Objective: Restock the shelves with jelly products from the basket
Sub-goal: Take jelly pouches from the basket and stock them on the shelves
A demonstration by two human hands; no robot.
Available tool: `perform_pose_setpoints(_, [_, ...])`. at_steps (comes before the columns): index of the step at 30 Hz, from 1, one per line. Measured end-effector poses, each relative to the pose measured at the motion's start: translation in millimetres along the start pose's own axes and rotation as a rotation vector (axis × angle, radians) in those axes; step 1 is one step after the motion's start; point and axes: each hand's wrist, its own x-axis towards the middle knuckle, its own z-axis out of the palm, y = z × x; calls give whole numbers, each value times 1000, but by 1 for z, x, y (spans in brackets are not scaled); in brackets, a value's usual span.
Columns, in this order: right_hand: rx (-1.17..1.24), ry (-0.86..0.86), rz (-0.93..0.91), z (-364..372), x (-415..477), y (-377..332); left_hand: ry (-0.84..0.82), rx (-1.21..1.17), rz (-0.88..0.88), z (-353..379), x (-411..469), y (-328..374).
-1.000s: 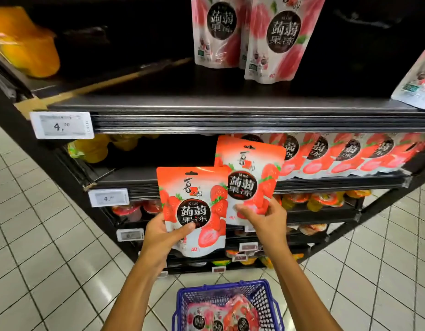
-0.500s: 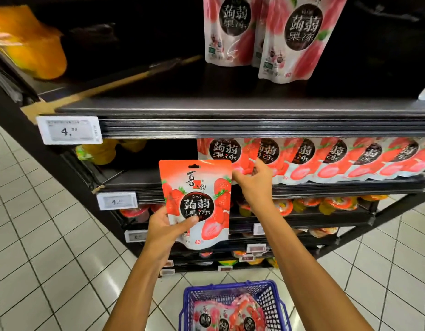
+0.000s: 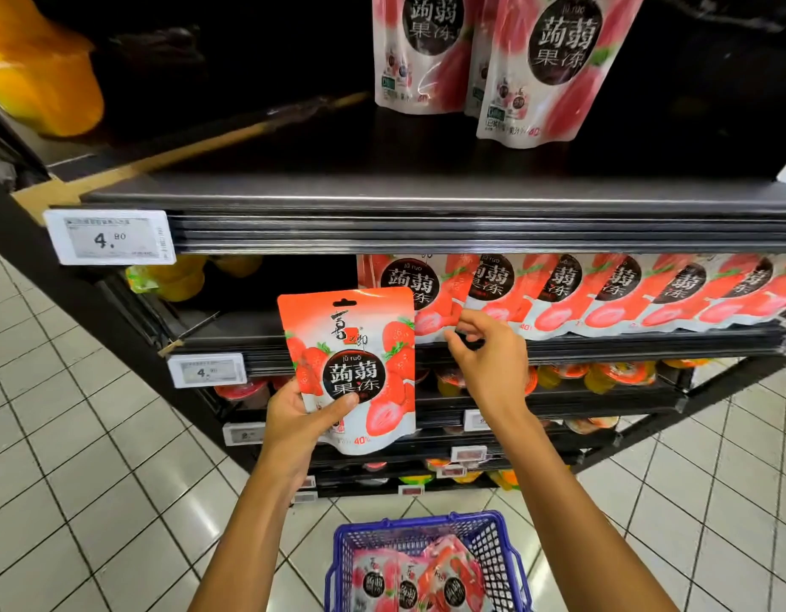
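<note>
My left hand (image 3: 300, 419) grips a red strawberry jelly pouch (image 3: 353, 368) by its lower left corner, upright in front of the second shelf. My right hand (image 3: 486, 355) hovers at that shelf's front edge with fingers loosely curled and nothing in them, just below the leftmost pouch in the shelf row (image 3: 406, 289). A row of matching red pouches (image 3: 625, 291) leans along the second shelf (image 3: 647, 342). The blue basket (image 3: 345, 549) on the floor below holds several more pouches (image 3: 420, 585).
Two pink jelly pouches (image 3: 545, 68) stand on the top shelf (image 3: 426, 214), which carries a 4.80 price tag (image 3: 111, 237). Orange and yellow jelly packs (image 3: 179, 278) lie at the left; jelly cups (image 3: 603, 375) fill lower shelves. White tiled floor (image 3: 73, 457) surrounds the rack.
My right hand set its red pouch at the left end of the second-shelf row, let go and drew back slightly. My left hand kept hold of its pouch, nearly still.
</note>
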Motion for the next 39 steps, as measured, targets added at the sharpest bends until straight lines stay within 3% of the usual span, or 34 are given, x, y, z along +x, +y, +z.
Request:
perform_pose_setpoints(5, [-37,144,67,9,-1,-7,0,-18,10,0,-2,0])
perform_pose_setpoints(18, [-26,169,188,14,-1,-3,12,15,6,-4,-5,5])
perform_pose_setpoints(27, [71,75,168,-2,-3,2,-28,-3,-3,11,-6,9])
perform_pose_setpoints(32, [229,141,84,-11,-19,-3,-14,30,-4,14,-4,13])
perform_pose_setpoints(34, [453,-34,26,-12,-29,-7,-14,28,-9,16,-3,16])
perform_pose_setpoints(37, [608,-477,12,-5,-42,-13,-36,8,7,20,-4,22])
perform_pose_setpoints(39, [636,-509,4,3,-47,-16,-45,-11,20,23,-3,27])
